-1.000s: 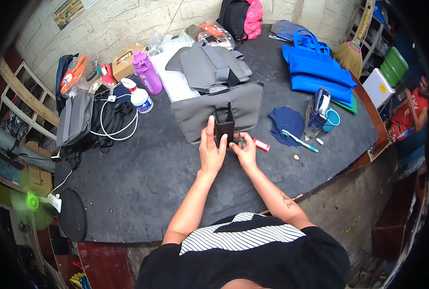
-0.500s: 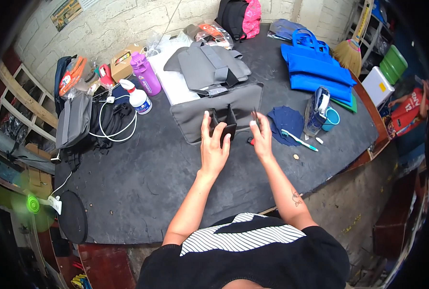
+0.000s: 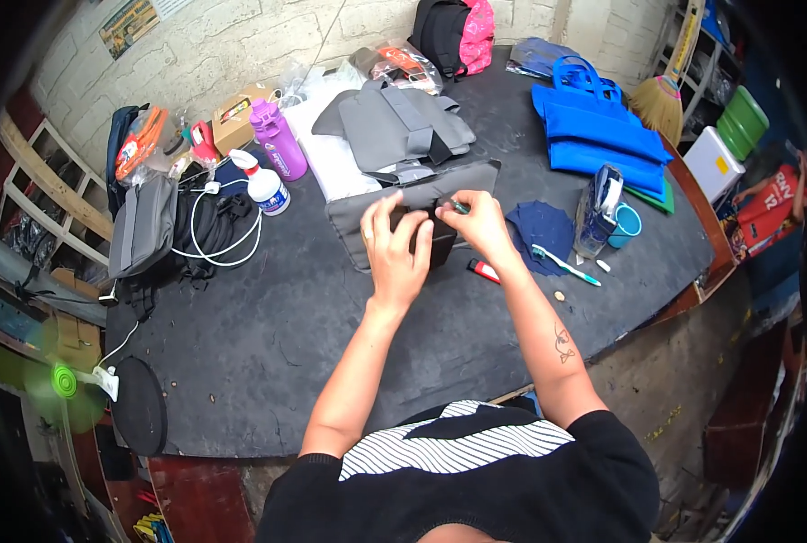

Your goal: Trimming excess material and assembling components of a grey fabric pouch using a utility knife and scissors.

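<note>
A grey fabric panel (image 3: 349,226) with a black pocket (image 3: 441,242) standing out from its middle is propped up on the dark table in front of me. My left hand (image 3: 396,252) has its fingers bent round the pocket's left edge. My right hand (image 3: 477,224) pinches a small dark tool (image 3: 459,207) with a greenish glint at the pocket's top edge; the fingers hide most of it. Just below the right wrist lies a small red stick with a black end (image 3: 485,271). Behind the panel a folded grey bag (image 3: 390,127) rests on white sheets (image 3: 324,158).
To the right are a dark blue cloth (image 3: 541,231), a toothbrush (image 3: 566,265), a clear case (image 3: 595,217), a light-blue cup (image 3: 624,224) and blue bags (image 3: 602,136). A spray bottle (image 3: 266,188), purple bottle (image 3: 279,140) and white cable (image 3: 206,261) are at left.
My right hand has moved left and in to the pocket's top edge with the small dark tool. The red stick has come into fuller view. My left hand's fingers have shifted slightly up.
</note>
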